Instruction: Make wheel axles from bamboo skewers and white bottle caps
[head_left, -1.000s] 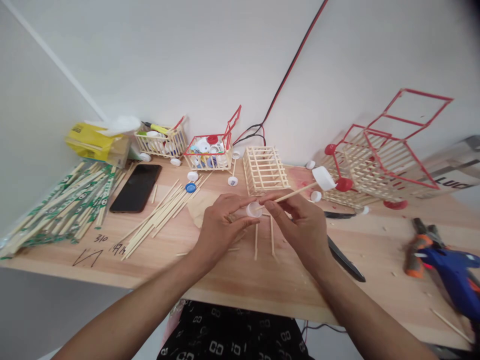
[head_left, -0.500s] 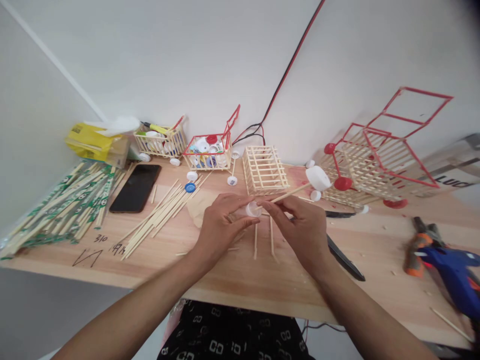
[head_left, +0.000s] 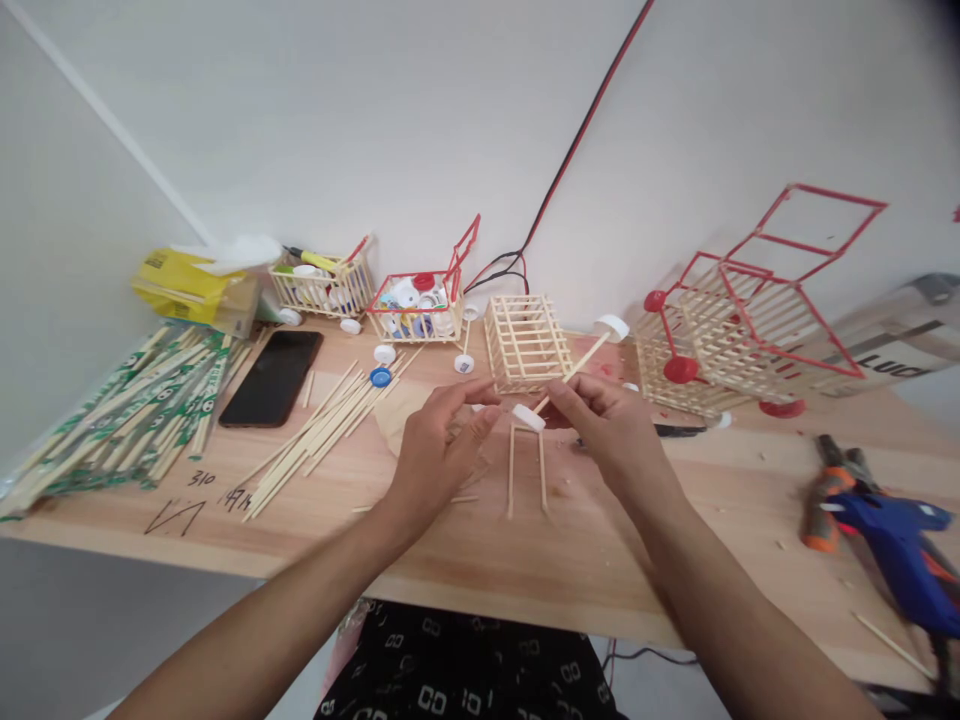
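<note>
My right hand (head_left: 600, 410) is closed on a wooden stick (head_left: 581, 368) with a white bottle cap at each end, like an axle with two wheels. The near cap (head_left: 529, 417) faces my left hand; the far cap (head_left: 612, 327) is tilted up towards the wall. My left hand (head_left: 442, 435) is just left of the near cap, not touching it, thumb and forefinger apart. Something small and whitish shows between those fingertips, too unclear to name. Under the hands, a narrow stick frame (head_left: 512, 470) lies on the table. Behind it sits a stick basket (head_left: 526, 340).
Two small stick carts (head_left: 416, 322) (head_left: 319, 285) stand at the back left; larger red-trimmed carts (head_left: 757, 320) are at right. Loose sticks (head_left: 315, 440), a phone (head_left: 271, 378) and packaged chopsticks (head_left: 142, 400) lie left. A blue glue gun (head_left: 889, 530) and pliers (head_left: 825, 495) lie right.
My left hand has let go of the near cap and drawn slightly left. The stick with its caps has turned, its far cap moving up and left.
</note>
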